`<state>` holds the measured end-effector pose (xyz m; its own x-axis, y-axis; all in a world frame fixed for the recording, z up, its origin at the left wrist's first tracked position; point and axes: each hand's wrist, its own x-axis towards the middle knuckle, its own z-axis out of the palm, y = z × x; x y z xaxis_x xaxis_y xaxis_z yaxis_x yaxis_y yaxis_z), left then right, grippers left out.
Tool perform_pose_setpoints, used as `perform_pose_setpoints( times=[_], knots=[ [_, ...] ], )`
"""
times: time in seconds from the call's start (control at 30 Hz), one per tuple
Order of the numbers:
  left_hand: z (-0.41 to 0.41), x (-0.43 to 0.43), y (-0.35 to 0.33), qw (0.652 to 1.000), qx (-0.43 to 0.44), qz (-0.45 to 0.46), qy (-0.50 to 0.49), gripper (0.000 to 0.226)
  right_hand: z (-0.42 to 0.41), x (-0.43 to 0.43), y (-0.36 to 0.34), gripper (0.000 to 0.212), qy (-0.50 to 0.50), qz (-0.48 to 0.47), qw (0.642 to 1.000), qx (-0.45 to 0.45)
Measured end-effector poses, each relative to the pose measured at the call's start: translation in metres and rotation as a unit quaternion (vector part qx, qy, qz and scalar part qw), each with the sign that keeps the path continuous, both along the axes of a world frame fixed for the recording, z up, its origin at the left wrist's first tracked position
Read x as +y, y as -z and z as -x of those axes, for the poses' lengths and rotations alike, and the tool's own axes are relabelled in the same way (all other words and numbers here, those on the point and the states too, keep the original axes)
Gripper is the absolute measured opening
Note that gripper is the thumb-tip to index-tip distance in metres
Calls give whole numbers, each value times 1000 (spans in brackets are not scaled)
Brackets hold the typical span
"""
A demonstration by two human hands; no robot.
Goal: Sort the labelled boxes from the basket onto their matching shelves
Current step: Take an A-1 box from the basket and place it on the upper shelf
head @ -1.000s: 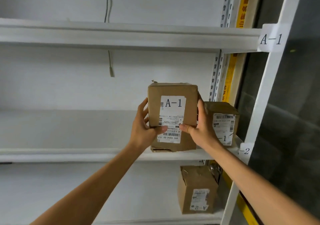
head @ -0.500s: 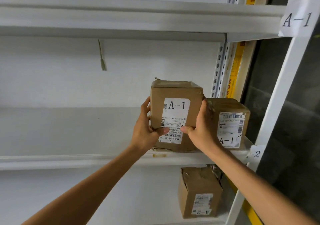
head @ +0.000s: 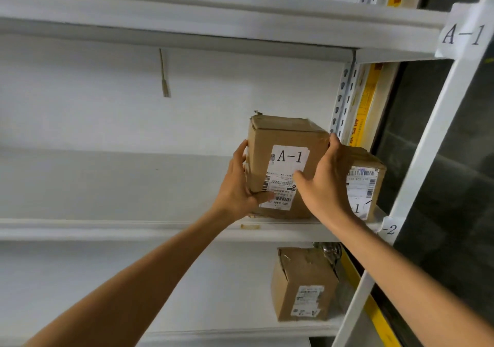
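Nearest the camera, both of the person's hands are reaching up and clasping one parcel between them. The left hand [head: 238, 189] is wrapping its fingers round the left side with the thumb lying across the lower front, while the right hand [head: 326, 183] is gripping the right edge, thumb pressing on the paper. Between them the brown cardboard box with a white A-1 label [head: 288, 159] is sitting, as far as I can judge, with its base on the front lip of the white metal shelf [head: 107, 229], turned slightly askew. Just beside it on the right, a second brown cardboard box with a barcode label [head: 366, 183] is standing so close that the right fingers appear to be squeezing into the gap. Further up, the white paper A-1 tag [head: 463, 35] on the upright is seemingly marking this bay, so the match is looking right. To finish well, the held box is wanting a square push backward, label facing out, with the right fingers sliding clear first so nothing is getting pinched or shoved.
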<state>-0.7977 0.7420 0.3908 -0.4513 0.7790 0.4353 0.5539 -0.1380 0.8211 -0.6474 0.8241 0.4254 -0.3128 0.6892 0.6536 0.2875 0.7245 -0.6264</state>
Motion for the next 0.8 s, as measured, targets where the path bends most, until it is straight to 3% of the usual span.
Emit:
perform_pose_setpoints(
  times=[0.1, 0.2, 0.3, 0.4, 0.57, 0.8],
  knots=[
    [2, -24, 6, 998, -6, 56, -10, 116, 4, -22, -11, 88, 48, -108, 993, 28],
    [11, -72, 14, 992, 72, 70, -73, 80, 21, -60, -22, 69, -6, -225, 974, 28],
    [26, -141, 16, 964, 202, 107, -137, 47, 60, -110, -14, 60, -234, -109, 958, -123],
    [45, -222, 19, 923, 260, 186, -213, 37, 102, -172, 12, 63, -350, -42, 884, -308],
    [61, -371, 37, 847, 245, 346, -322, 39, 147, -290, 52, 61, -429, -68, 799, -417],
    [20, -563, 64, 758, 126, 427, -476, 41, 181, -469, 76, 49, -596, -171, 685, -383]
  ],
)
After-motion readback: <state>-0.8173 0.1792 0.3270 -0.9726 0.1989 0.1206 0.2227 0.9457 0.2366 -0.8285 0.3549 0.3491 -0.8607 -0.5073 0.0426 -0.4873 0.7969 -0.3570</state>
